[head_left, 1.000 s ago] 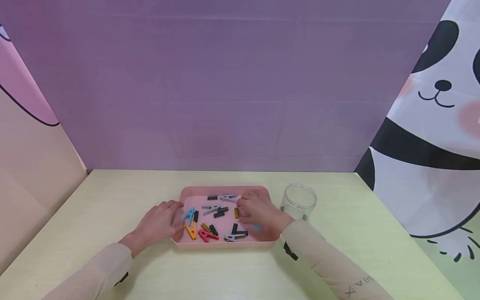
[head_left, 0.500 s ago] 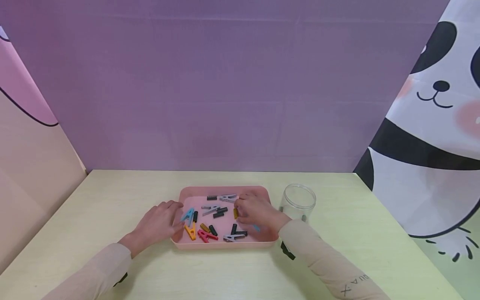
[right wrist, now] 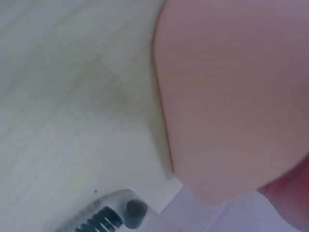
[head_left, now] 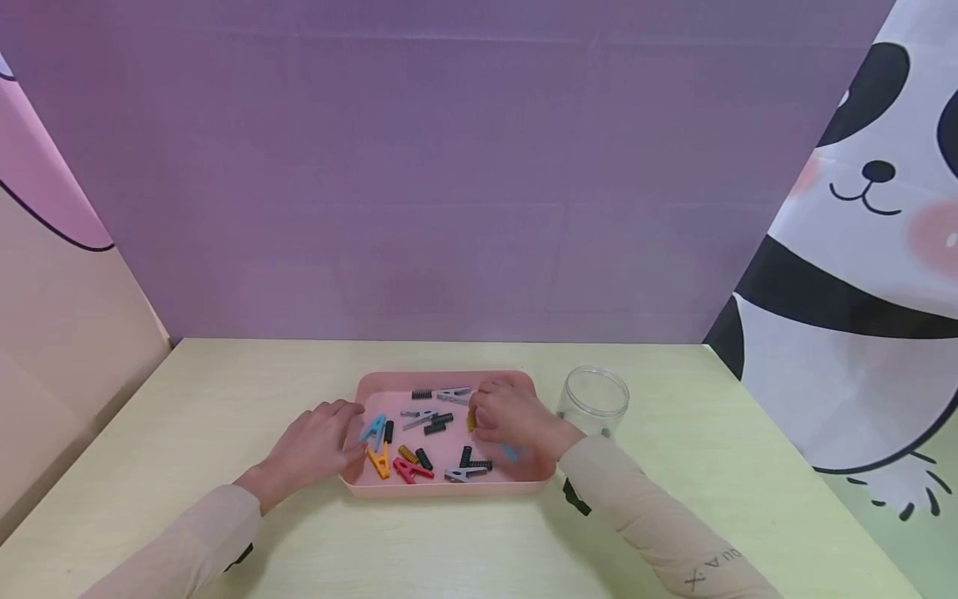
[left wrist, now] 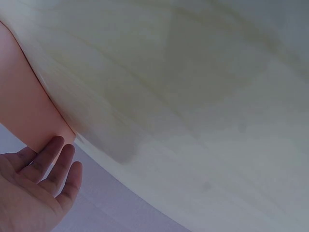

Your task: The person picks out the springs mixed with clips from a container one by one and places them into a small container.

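A pink tray (head_left: 449, 491) holds several clothespins and small coil springs. My right hand (head_left: 516, 416) reaches into its right side, and the fingertips pinch a yellow spring (head_left: 471, 419). Beneath that palm, part of a blue clothespin (head_left: 511, 453) shows. My left hand (head_left: 318, 441) touches the tray's left rim with relaxed fingers; in the left wrist view those fingers (left wrist: 58, 169) lie against the outer wall. Nearest to it inside are a light-blue clothespin (head_left: 373, 428) and a yellow clothespin (head_left: 379, 462). The right wrist view hides the right fingertips behind the tray wall (right wrist: 231, 106).
Right of the tray stands a clear jar (head_left: 595, 399) without a lid, with springs (right wrist: 104, 220) inside. Also in the tray are a red clothespin (head_left: 412, 470), grey clothespins (head_left: 464, 474) and black springs (head_left: 434, 429). A purple backdrop (head_left: 449, 183) rises behind the table (head_left: 262, 366).
The yellow spring, which stood beside the right fingertips, has shifted slightly away from me and is now partly covered by them. The left hand stays on the rim.
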### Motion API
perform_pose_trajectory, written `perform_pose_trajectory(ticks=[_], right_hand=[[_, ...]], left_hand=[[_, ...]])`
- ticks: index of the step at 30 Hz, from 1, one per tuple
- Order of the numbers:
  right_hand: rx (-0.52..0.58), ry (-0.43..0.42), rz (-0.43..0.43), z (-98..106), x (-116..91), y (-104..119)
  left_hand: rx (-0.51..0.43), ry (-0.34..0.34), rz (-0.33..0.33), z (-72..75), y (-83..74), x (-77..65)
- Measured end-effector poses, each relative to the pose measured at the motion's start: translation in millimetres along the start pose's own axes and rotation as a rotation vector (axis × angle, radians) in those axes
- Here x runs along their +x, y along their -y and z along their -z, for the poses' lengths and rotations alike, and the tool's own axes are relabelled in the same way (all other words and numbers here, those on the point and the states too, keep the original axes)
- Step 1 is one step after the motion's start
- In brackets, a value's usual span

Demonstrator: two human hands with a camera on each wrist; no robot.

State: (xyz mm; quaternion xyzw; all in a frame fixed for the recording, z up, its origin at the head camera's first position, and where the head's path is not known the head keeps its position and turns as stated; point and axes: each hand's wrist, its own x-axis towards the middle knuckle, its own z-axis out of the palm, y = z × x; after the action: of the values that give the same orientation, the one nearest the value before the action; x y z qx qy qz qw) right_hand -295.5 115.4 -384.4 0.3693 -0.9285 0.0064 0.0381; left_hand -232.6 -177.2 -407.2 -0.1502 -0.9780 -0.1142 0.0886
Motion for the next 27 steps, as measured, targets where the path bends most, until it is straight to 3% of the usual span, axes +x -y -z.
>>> perform_pose_trajectory(ticks=[11, 17, 27], right_hand=[[0.021, -0.119, 0.031, 13, -13, -8], [0.034, -0.126, -0.026, 23, -21, -13], [0.014, -0.147, -0.048, 48, -36, -22]], left_hand=[[0.005, -0.003, -0.006, -2.1, 1.5, 0.8], [0.007, -0.009, -0.012, -0.8, 0.4, 0.8], [-0.001, 0.001, 0.0, 0.0, 0.0, 0.5]])
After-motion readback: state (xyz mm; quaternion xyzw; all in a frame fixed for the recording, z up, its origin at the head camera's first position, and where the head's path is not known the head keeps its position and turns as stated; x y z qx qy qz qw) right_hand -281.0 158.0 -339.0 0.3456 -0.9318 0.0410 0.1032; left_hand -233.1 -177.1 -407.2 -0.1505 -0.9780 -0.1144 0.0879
